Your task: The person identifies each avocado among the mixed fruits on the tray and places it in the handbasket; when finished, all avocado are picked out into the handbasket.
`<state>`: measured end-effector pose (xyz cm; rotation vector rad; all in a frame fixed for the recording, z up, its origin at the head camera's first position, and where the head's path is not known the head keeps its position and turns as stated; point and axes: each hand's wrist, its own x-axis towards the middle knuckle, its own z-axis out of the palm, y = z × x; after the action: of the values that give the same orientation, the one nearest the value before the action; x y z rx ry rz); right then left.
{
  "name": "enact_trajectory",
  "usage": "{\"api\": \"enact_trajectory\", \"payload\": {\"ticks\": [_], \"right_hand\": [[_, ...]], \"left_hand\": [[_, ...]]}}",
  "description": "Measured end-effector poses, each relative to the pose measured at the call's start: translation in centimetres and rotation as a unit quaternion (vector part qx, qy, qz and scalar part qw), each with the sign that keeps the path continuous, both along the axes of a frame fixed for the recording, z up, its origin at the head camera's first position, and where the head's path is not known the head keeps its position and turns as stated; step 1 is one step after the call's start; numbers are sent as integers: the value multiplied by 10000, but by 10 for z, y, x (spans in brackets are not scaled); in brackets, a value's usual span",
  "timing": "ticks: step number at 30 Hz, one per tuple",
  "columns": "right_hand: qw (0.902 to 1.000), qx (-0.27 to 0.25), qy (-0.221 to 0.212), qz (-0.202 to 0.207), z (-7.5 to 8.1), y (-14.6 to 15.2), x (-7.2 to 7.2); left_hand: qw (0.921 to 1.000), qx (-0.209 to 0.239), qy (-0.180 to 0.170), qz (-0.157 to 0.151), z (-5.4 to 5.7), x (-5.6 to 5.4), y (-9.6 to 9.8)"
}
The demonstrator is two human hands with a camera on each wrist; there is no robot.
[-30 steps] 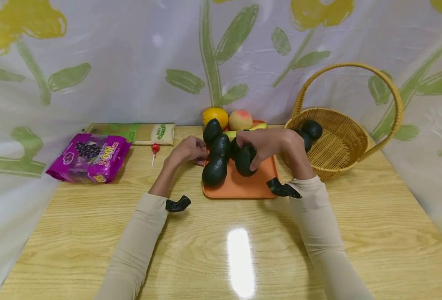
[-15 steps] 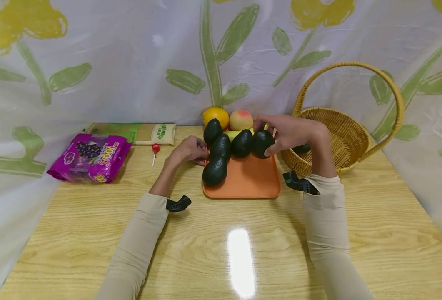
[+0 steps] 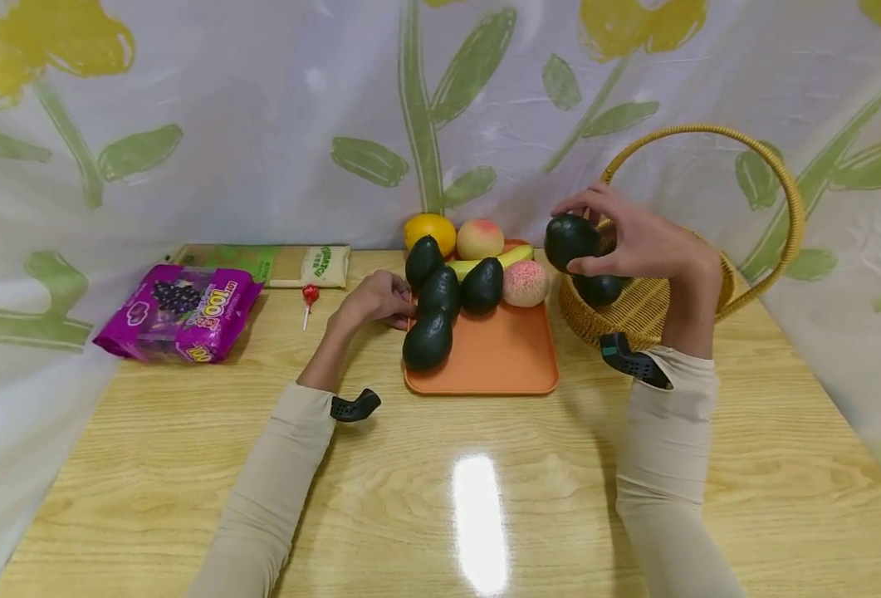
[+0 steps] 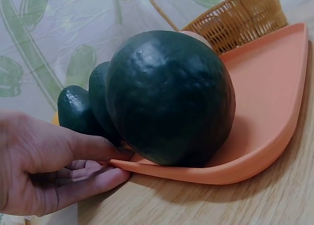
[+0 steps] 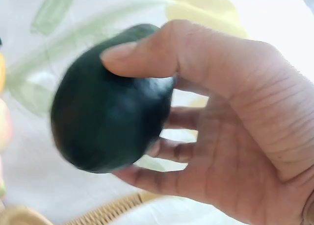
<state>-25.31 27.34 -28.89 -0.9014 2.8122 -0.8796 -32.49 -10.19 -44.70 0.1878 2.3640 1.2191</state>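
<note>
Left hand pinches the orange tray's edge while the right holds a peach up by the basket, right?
The fruit is wrong: the right hand holds a dark green avocado by the basket, as the right wrist view shows. The left hand pinches the edge of the tray.

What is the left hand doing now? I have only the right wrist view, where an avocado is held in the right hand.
Observer: The left hand pinches the edge of the tray.
Operator: Thank you. And how many more of the same fruit are on it?
Observer: Four avocados show there in the head view.
Operator: Farther to the right, what can you see, please?
Observer: At least one more avocado is inside the basket; the right hand hides part of the inside.
</note>
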Motion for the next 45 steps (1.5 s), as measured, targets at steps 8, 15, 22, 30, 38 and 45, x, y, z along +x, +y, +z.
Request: {"api": "enact_trajectory", "payload": {"ticks": [8, 15, 22, 30, 38, 45], "right_hand": [[9887, -73, 532, -1398, -1, 37, 3], [9784, 91, -93, -2065, -4, 57, -1], [9565, -60, 231, -2908, -11, 66, -10], [9235, -260, 184, -3822, -28, 74, -25], [9093, -115, 161, -4158, -48, 85, -28], [8971, 45, -191, -4414, -62, 94, -27]], "left_hand": [[9999, -92, 124, -53, 1, 0, 1], [9992, -276, 269, -126, 1, 1, 1], [9987, -257, 400, -186, 1, 0, 2], [9995, -169, 249, -76, 2, 2, 0], [9995, -197, 218, -103, 1, 1, 0], [9996, -164, 209, -94, 1, 0, -1]]}}
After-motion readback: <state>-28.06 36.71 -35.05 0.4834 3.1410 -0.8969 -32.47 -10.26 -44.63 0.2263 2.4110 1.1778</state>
